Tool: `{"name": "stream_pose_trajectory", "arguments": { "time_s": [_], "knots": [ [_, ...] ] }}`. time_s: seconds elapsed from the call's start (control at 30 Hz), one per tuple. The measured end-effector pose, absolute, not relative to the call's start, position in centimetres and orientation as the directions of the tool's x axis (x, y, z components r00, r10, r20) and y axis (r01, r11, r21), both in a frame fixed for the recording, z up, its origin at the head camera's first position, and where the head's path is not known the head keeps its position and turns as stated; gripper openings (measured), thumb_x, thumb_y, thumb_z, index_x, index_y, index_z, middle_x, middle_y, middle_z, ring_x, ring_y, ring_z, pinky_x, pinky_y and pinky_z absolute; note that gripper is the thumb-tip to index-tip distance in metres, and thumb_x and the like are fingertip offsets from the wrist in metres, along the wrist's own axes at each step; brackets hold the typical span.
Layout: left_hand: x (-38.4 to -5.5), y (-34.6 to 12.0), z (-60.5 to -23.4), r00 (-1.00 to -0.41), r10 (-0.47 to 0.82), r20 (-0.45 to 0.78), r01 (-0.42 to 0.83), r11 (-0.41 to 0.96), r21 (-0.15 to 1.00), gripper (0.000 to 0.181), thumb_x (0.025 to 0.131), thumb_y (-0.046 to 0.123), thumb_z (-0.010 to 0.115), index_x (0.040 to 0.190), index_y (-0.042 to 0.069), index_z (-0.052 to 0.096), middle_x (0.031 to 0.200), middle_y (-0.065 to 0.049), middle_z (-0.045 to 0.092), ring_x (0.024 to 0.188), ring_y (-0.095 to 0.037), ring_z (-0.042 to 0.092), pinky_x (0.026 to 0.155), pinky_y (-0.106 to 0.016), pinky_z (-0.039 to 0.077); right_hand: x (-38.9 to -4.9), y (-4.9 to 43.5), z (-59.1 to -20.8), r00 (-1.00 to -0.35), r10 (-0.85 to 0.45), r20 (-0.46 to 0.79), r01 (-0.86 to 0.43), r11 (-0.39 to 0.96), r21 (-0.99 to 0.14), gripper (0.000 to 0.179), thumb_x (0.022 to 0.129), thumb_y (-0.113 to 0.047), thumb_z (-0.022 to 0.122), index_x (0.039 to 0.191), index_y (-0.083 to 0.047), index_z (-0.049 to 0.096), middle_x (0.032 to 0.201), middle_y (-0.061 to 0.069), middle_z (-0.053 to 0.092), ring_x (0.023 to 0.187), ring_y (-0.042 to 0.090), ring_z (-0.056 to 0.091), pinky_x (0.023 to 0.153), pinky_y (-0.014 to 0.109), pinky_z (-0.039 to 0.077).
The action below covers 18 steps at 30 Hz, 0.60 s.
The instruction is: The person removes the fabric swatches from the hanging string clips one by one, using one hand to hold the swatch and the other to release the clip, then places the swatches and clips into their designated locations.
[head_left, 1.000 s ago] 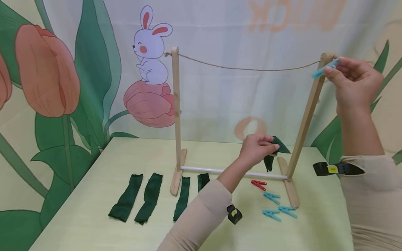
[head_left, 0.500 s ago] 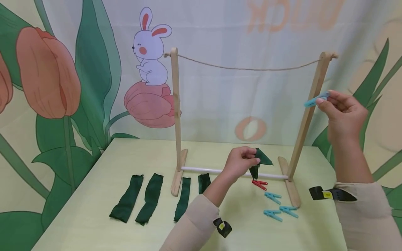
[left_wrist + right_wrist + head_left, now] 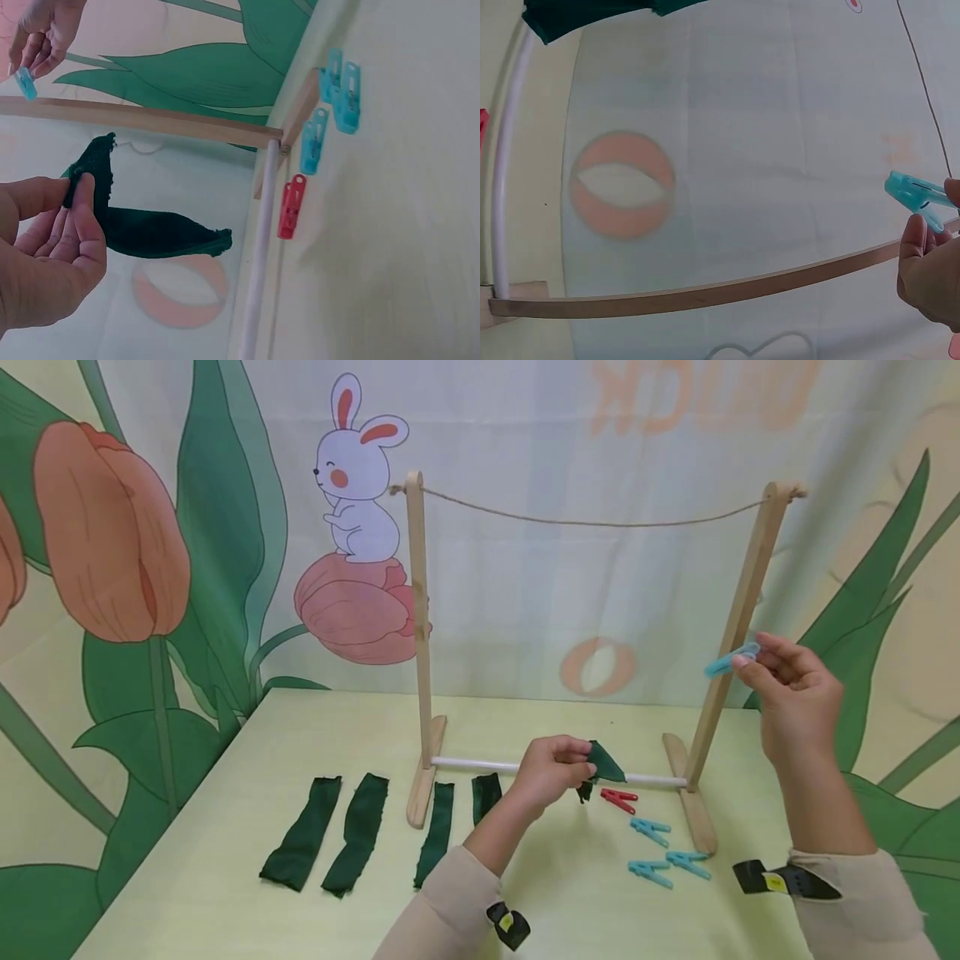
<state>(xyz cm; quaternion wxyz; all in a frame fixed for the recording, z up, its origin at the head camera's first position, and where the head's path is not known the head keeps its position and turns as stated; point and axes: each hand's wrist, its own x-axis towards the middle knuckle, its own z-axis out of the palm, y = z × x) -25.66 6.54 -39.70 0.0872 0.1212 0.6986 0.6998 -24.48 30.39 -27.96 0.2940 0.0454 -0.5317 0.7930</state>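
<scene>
My left hand (image 3: 551, 774) pinches a dark green cloth strip (image 3: 161, 232) between thumb and fingers, and the strip hangs folded with its ends loose. In the head view it overlaps the white bottom rod (image 3: 472, 765) of a wooden rack. Higher and to the right, my right hand (image 3: 802, 710) pinches a light blue clothespin (image 3: 731, 660) by its handle end, in front of the rack's right post (image 3: 738, 602). The right wrist view shows this clothespin (image 3: 911, 193) at the right edge. A thin string (image 3: 600, 523) sags between the post tops, with nothing hung on it.
Several green cloth strips (image 3: 356, 835) lie at the left and middle of the table (image 3: 210, 852), one partly behind my left arm. A red clothespin (image 3: 618, 800) and three light blue clothespins (image 3: 649, 831) lie near the rack's right foot (image 3: 699, 818). A printed curtain (image 3: 510, 610) hangs behind.
My right hand has come down from the right post's top and slightly left, still holding the clothespin. My left hand has moved left and lower with the cloth strip.
</scene>
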Motion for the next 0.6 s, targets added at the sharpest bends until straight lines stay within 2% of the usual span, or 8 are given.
{"name": "stream_pose_trajectory", "arguments": {
  "time_s": [0.33,0.6],
  "knots": [
    [-25.7,5.5,-41.8,-0.966,0.259,-0.003,-0.030,-0.102,0.994,0.022,0.085,0.000,0.064,0.107,0.000,0.064,0.089,-0.005,0.065,0.074,-0.013,0.062,0.066,-0.027,0.050,-23.2,30.2,-32.2,-0.879,0.334,0.339,-0.438,-0.288,-0.851,0.033,0.076,0.010,0.070,0.108,0.008,0.064,0.087,0.007,0.063,0.080,0.014,0.058,0.075,0.019,0.049],
    [-25.7,5.4,-44.6,-0.977,0.213,-0.007,-0.042,-0.159,0.986,0.021,0.085,0.000,0.064,0.106,0.001,0.063,0.098,-0.005,0.066,0.078,-0.013,0.063,0.071,-0.031,0.050,-22.4,29.9,-36.2,-0.913,0.298,0.277,-0.365,-0.299,-0.882,0.023,0.078,0.013,0.066,0.099,0.004,0.065,0.084,0.004,0.064,0.078,0.012,0.059,0.073,0.019,0.050]
  ]
}}
